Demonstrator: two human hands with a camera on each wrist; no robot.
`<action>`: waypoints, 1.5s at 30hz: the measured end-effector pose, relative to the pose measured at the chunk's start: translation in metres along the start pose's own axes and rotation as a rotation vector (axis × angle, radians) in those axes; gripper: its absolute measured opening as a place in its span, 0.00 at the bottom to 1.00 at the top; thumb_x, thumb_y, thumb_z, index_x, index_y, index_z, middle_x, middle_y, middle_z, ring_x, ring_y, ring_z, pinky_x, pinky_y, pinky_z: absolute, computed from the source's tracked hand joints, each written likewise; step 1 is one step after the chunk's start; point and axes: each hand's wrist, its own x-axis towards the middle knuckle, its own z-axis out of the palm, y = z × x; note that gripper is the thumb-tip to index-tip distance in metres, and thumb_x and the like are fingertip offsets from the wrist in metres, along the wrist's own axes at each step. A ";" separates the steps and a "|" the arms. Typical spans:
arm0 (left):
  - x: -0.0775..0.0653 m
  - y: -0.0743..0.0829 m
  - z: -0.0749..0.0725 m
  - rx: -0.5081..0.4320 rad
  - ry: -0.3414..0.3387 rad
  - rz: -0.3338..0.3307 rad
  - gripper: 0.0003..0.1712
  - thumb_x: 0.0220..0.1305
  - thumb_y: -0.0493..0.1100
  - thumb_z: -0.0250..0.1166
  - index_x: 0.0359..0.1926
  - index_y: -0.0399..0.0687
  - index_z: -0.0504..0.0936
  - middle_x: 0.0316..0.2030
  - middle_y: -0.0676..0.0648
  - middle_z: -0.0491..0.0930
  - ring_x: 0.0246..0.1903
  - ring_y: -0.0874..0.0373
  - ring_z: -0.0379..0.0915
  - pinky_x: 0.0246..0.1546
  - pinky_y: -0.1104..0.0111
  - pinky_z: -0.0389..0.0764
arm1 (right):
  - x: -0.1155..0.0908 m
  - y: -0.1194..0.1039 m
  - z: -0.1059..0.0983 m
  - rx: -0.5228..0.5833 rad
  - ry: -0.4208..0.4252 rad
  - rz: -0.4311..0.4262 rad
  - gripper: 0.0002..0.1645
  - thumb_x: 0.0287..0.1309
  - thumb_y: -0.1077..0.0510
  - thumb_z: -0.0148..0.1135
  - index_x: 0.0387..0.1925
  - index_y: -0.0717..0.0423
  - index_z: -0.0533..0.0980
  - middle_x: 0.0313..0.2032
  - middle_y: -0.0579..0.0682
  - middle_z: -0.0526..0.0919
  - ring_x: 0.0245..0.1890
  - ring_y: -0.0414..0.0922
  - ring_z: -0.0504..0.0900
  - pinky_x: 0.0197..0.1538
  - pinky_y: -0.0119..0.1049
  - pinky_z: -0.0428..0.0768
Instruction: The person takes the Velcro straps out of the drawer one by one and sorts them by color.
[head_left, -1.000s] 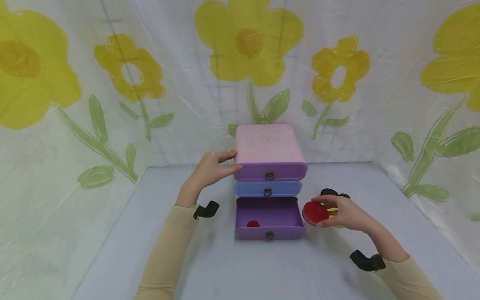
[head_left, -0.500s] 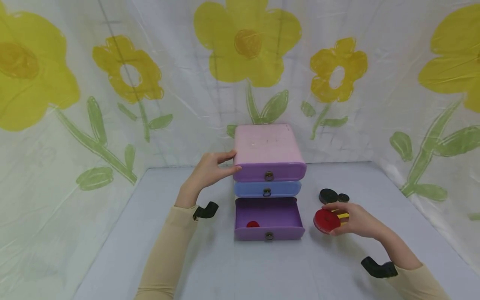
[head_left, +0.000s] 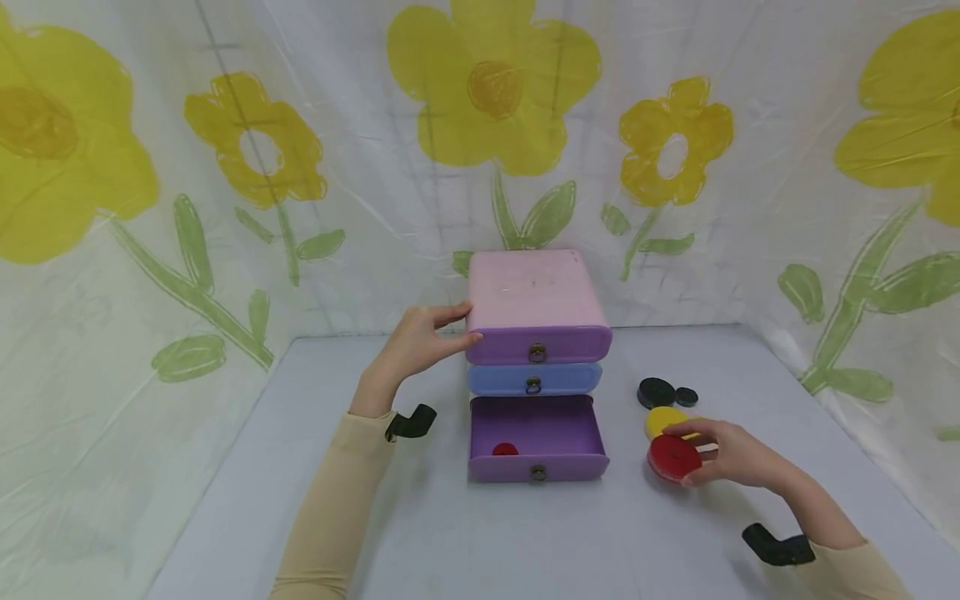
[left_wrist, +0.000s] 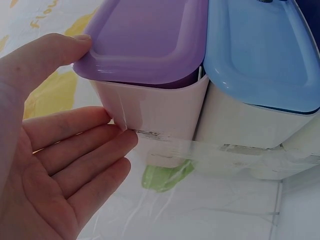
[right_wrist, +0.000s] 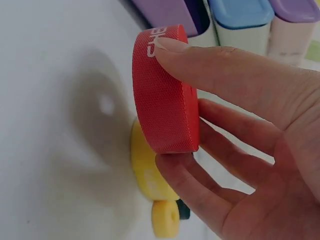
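Note:
Pinched between the thumb and fingers of my right hand is a large red roll of woven tape with white lettering on its edge. It is tilted close over the table, right of the drawer unit. My left hand touches the unit's upper left corner, thumb on the front of the top purple drawer and nearly straight fingers against the pink side. The bottom purple drawer is pulled out, with a small red roll inside. The blue middle drawer is pushed in.
Yellow rolls, one large and one small, lie just behind the held roll. Farther back are a large black roll and a small black roll. A flower-printed curtain hangs behind the table.
My right hand has carried the red roll rightward and toward me, away from the bottom drawer, uncovering the black rolls and part of the large yellow one. My left hand stays in place.

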 end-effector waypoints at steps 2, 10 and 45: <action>0.000 0.000 0.000 0.004 0.002 0.002 0.36 0.55 0.59 0.68 0.62 0.49 0.74 0.60 0.48 0.74 0.59 0.53 0.72 0.58 0.60 0.74 | -0.001 0.003 -0.001 0.003 -0.002 0.000 0.40 0.43 0.55 0.76 0.58 0.64 0.70 0.54 0.67 0.73 0.51 0.58 0.75 0.43 0.37 0.84; -0.001 0.001 -0.001 0.009 0.001 0.012 0.37 0.55 0.60 0.68 0.63 0.49 0.73 0.60 0.49 0.73 0.59 0.52 0.72 0.58 0.60 0.74 | -0.007 0.013 -0.004 0.023 -0.052 0.046 0.40 0.42 0.54 0.76 0.58 0.63 0.71 0.54 0.67 0.74 0.51 0.57 0.75 0.44 0.37 0.84; -0.001 0.001 0.000 0.010 0.009 0.023 0.37 0.55 0.61 0.67 0.63 0.49 0.73 0.60 0.49 0.74 0.59 0.53 0.72 0.58 0.59 0.74 | -0.009 0.027 -0.003 0.034 -0.083 0.114 0.42 0.36 0.53 0.79 0.55 0.62 0.70 0.52 0.63 0.74 0.49 0.51 0.75 0.44 0.40 0.84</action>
